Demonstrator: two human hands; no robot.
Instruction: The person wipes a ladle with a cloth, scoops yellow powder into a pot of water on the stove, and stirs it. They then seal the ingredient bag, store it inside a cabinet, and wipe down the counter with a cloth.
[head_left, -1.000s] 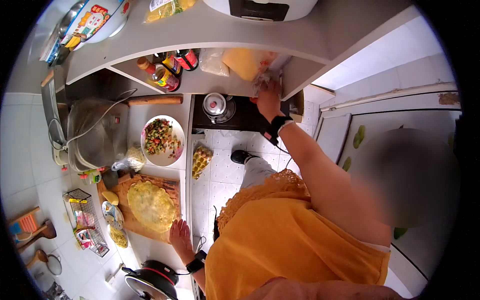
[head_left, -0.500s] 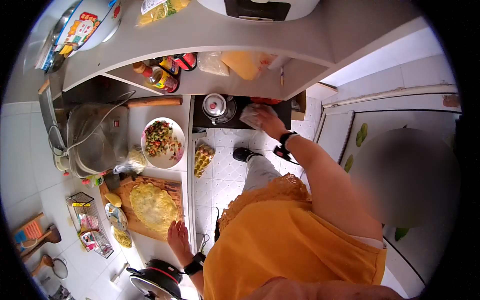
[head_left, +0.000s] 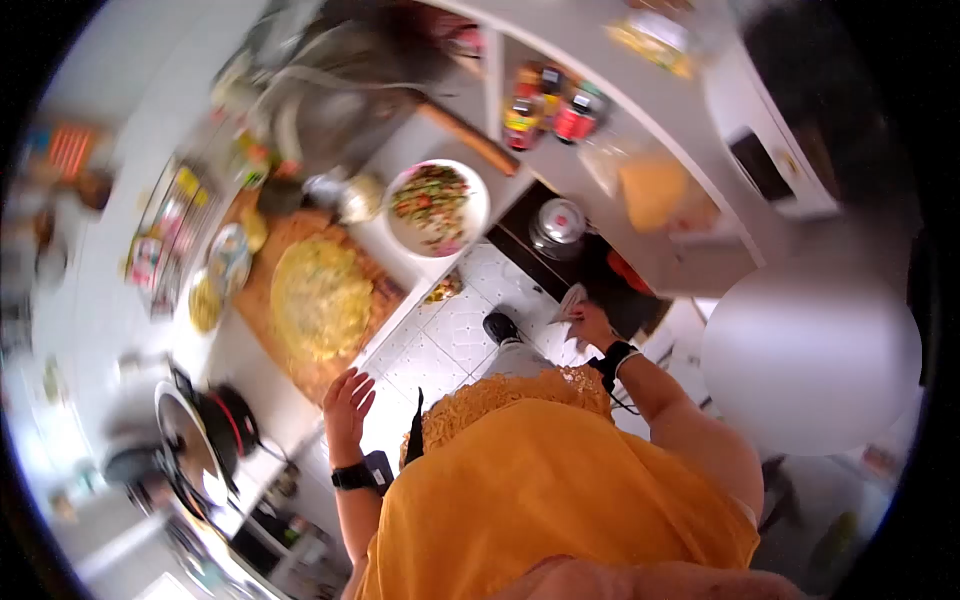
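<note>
My right hand is closed on a crumpled whitish cloth, which hangs beside the edge of a dark counter. On that counter stands a lidded metal pot. My left hand is raised with its fingers apart and nothing in it, close to the near corner of a wooden cutting board. A large round yellow flatbread lies on the board. Behind the board, a white bowl holds chopped vegetables.
A black electric pan stands at the left. Small dishes and a wire rack sit beyond the board. Sauce bottles occupy a shelf, and a rolling pin lies near the bowl. Tiled floor shows between the counters.
The view has turned, blurring its edges. My right hand has drawn the cloth back from the dark counter's top toward my body. My left hand stays open near the board.
</note>
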